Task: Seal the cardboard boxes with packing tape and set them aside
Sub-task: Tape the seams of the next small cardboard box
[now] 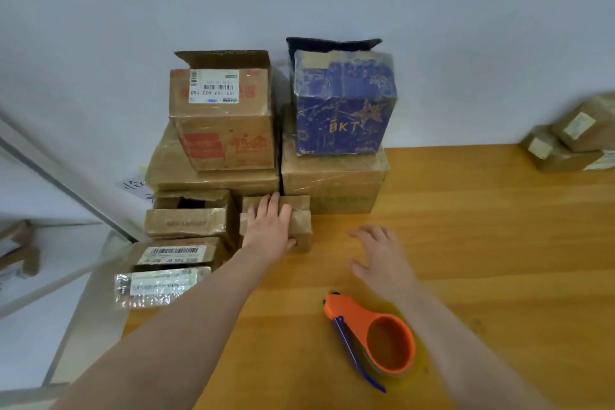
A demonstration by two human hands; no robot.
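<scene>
While the left hand [270,226] lies palm down on a small taped cardboard box [301,223], its fingers spread flat over the top and the thumb wrapped round the near right corner, the right hand [379,256] hangs above the wooden table [482,226] just to the right of that box, fingers open and loosely curled, holding nothing; it is blurred. The small box sits on the table at the near edge of a pile of parcels stacked against the pale wall. Behind it to the right stands a wide brown box wrapped in clear tape [332,181], with a dark blue box marked BKT [344,106] on top. To the far left, a brown box with red print and a white barcode label [223,116] has its top flap standing up, and rests on a flatter carton [186,173]. Nearer on the left are a torn-open box [189,218], a box with a barcode label [173,255] and a shiny plastic-wrapped parcel [156,286]. An orange tape dispenser with a blue handle [372,336] lies on the table near the person, under the right forearm. At the far right, more brown parcels [572,140] sit blurred.
</scene>
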